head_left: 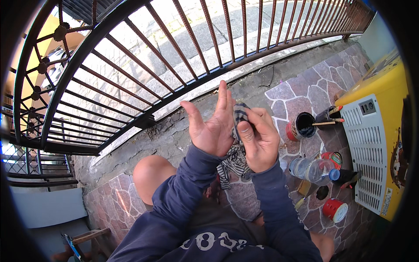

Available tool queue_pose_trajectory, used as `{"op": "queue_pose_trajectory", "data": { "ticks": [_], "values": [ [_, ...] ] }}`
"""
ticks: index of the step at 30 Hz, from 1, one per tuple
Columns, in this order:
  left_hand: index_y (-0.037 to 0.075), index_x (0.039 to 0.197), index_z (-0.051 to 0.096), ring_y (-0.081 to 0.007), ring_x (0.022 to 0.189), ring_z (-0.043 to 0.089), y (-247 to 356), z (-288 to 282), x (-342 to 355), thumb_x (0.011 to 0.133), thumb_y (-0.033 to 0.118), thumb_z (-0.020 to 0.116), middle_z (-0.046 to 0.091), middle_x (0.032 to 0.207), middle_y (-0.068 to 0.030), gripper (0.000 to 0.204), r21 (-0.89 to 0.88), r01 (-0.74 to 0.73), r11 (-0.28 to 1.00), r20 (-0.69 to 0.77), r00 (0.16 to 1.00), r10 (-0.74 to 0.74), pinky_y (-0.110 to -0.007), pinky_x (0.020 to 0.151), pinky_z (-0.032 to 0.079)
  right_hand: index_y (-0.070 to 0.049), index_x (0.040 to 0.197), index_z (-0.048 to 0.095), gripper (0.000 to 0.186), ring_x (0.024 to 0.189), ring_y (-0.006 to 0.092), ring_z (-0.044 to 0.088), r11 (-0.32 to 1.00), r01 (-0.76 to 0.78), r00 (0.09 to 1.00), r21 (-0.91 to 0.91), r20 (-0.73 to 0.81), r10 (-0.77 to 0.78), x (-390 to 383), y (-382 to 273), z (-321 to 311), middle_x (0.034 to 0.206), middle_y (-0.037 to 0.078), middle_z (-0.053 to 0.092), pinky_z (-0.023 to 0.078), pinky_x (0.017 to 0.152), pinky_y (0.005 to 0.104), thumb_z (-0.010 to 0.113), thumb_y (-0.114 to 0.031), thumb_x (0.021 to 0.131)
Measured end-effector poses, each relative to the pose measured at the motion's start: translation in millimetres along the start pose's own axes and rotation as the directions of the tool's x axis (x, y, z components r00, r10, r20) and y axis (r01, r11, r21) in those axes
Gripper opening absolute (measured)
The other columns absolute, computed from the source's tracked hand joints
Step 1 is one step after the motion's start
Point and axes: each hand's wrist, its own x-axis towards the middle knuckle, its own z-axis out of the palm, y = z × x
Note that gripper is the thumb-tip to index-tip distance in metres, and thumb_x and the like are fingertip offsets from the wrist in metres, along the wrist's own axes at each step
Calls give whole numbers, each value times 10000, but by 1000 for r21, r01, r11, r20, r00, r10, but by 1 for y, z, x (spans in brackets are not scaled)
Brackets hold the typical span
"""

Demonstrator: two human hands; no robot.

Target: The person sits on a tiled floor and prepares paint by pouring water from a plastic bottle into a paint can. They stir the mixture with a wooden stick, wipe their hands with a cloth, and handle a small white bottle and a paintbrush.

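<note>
A striped dark-and-pale rag (236, 158) is bunched in my right hand (262, 137), its thumb and fingers pinched together round the upper end. The rest of the rag hangs below between my wrists. Turned palm up, my left hand (213, 129) has its thumb spread wide and its fingers stretched out. The rag's gripped end is against or very close to the little-finger side of my left hand; exact contact is hidden.
A black metal fence (192, 83) spans the far side. On the stone-patterned floor at right are an open can of black paint (304, 125), a clear plastic bottle (312, 169), a red can (335, 210) and a brush (301, 201). Beyond stands a yellow cabinet with a vented panel (364, 153).
</note>
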Motion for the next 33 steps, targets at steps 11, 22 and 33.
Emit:
{"op": "queue_pose_trajectory", "data": {
  "ticks": [11,22,33],
  "values": [
    [233,1541,-86,-296,1472,-146,24,-2,6,625,985,304,-133,1601,-132,1248,53,-152,987,-82,984,156,-509,1165,-100,39,929,688,181,653,132,565,997,69,997,-21,17,-69,-29,3,27,767,57,583,460,584,267,772,-1,774],
    [117,1545,23,-238,1488,-27,-2,-4,0,780,887,205,-27,1606,-160,1101,340,-73,937,-126,984,123,-435,1192,26,23,1016,643,136,754,109,601,937,-238,970,257,11,243,-28,-4,20,873,54,641,483,667,241,636,-81,928],
    [-47,1009,698,-51,764,564,-7,-9,-2,977,267,599,691,870,-4,331,821,45,569,-144,981,131,-216,701,467,46,1239,495,289,1054,224,637,372,-443,847,816,245,472,4,40,-60,1142,140,636,508,924,364,453,-123,1008]
  ]
}}
